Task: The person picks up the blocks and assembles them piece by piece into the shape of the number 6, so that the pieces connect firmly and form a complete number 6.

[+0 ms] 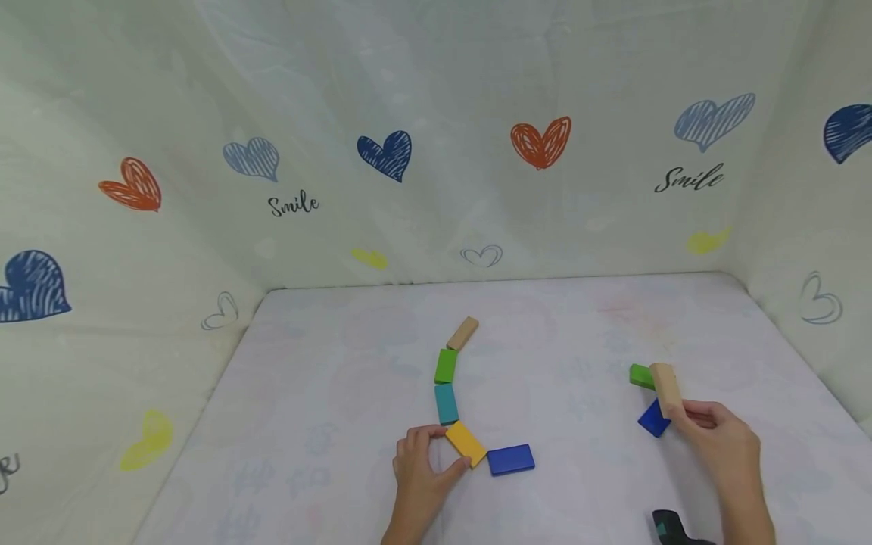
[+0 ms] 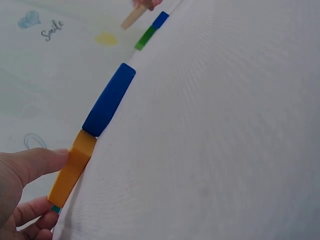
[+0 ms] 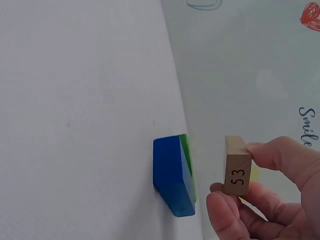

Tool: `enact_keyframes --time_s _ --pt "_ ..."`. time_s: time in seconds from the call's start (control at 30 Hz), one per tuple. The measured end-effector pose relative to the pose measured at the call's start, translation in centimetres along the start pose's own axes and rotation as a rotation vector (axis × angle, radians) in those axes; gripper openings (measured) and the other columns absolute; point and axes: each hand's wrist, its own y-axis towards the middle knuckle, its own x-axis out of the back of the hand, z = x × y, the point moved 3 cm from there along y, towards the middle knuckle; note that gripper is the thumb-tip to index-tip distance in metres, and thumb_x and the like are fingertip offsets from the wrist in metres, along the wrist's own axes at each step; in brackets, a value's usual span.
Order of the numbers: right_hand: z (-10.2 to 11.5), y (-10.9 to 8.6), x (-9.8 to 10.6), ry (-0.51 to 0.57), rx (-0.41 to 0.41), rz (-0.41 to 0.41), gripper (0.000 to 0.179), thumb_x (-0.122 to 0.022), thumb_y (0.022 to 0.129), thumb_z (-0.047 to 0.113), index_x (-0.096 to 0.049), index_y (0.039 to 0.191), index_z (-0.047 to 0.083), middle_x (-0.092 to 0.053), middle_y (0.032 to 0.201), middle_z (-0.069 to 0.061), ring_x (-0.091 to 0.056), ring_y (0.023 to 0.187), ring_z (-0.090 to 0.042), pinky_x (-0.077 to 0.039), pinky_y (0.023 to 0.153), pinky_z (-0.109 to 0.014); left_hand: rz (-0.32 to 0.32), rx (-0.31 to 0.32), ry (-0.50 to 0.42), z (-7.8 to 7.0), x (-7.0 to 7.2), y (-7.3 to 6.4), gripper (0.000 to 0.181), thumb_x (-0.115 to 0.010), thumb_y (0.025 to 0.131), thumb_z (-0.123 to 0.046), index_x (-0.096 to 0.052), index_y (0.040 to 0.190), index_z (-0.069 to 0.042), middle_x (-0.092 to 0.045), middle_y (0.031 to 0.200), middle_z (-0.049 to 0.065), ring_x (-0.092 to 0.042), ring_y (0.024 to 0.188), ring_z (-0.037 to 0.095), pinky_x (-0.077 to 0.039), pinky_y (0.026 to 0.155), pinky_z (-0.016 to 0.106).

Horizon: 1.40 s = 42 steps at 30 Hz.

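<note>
In the head view my left hand (image 1: 421, 478) pinches the yellow block (image 1: 466, 444) by its two ends, thumb at the near end and fingers at the far one. That block lies flat in a curved row, between a teal block (image 1: 446, 404) and a blue block (image 1: 511, 459). Farther along the row lie a green block (image 1: 446, 366) and a plain wooden block (image 1: 463, 333). On the right, my right hand (image 1: 718, 435) holds another wooden block (image 3: 237, 167), marked 53 on its end, raised off the table. Below it are a second blue block (image 3: 172, 175) and a second green block (image 1: 641, 376).
A white cloth printed with hearts covers the table (image 1: 327, 363) and the walls behind and beside it. At the near edge, by the right forearm, a black object (image 1: 671, 526) shows in part.
</note>
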Motion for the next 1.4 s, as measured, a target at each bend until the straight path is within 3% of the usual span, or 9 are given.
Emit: enact_keyframes --time_s 0.13,0.33,0.63,0.8,1.0,1.3,1.4 --pt "0.7 -0.4 -0.6 -0.025 0.062 0.044 0.059 -0.064 0.083 0.046 -0.056 0.114 -0.003 -0.065 0.097 -0.021 -0.056 0.07 -0.009 -0.043 0.054 -0.02 0.0 -0.001 -0.001 0.0 0.0 0.0 0.05 -0.08 0.068 -0.037 -0.054 0.107 -0.018 -0.049 0.11 -0.001 -0.038 0.104 0.02 -0.027 0.09 0.047" --pt "1.6 -1.0 -1.7 -0.039 0.144 0.158 0.063 -0.067 0.08 0.047 -0.056 0.116 -0.004 -0.066 0.097 -0.017 -0.049 0.068 0.003 -0.042 0.057 -0.018 -0.002 0.008 -0.003 -0.1 0.1 0.0 0.05 -0.08 0.068 -0.035 -0.054 0.107 -0.018 -0.049 0.111 -0.001 -0.037 0.104 0.02 -0.028 0.089 0.047" --pt "2.6 -1.9 -3.6 -0.018 0.277 0.276 0.06 -0.07 0.081 0.038 -0.056 0.118 -0.006 -0.067 0.093 -0.011 -0.056 0.063 0.001 -0.046 0.057 -0.019 -0.003 -0.003 0.001 -0.2 0.1 -0.1 0.05 -0.08 0.068 -0.036 -0.053 0.107 -0.018 -0.048 0.11 -0.002 -0.037 0.103 0.019 -0.028 0.09 0.046" --pt "3.3 -2.5 -4.7 -0.035 0.335 0.317 0.051 -0.07 0.082 0.03 -0.058 0.116 -0.006 -0.065 0.088 -0.009 -0.056 0.068 -0.006 -0.046 0.057 -0.02 -0.001 0.007 0.004 -0.2 0.1 -0.1 0.05 -0.08 0.068 -0.034 -0.053 0.107 -0.018 -0.048 0.11 -0.002 -0.037 0.103 0.019 -0.028 0.09 0.046" --pt "4.1 -3.4 -6.1 -0.099 0.362 0.345 0.047 -0.07 0.081 0.03 -0.061 0.115 -0.002 -0.061 0.084 -0.004 -0.053 0.076 -0.014 -0.043 0.059 -0.022 0.001 0.008 0.006 -0.2 0.1 0.0 0.051 -0.08 0.068 -0.035 -0.053 0.107 -0.018 -0.048 0.111 -0.001 -0.037 0.104 0.02 -0.029 0.089 0.047" --pt "4.9 -4.6 -7.4 -0.106 0.378 0.393 0.049 -0.072 0.079 0.025 -0.058 0.118 -0.001 -0.055 0.077 -0.002 -0.048 0.071 -0.014 -0.038 0.058 -0.023 -0.002 0.006 0.005 0.0 -0.1 0.0 0.05 -0.08 0.068 -0.035 -0.054 0.106 -0.018 -0.048 0.11 -0.001 -0.037 0.103 0.019 -0.028 0.088 0.046" --pt "5.2 -4.8 -7.6 -0.101 0.404 0.395 0.041 -0.07 0.081 0.022 -0.06 0.113 -0.001 -0.054 0.074 -0.001 -0.047 0.068 -0.014 -0.037 0.055 -0.022 -0.004 0.006 0.008 0.0 -0.1 0.0 0.05 -0.08 0.068 -0.035 -0.053 0.106 -0.018 -0.048 0.11 -0.002 -0.037 0.104 0.02 -0.028 0.089 0.046"
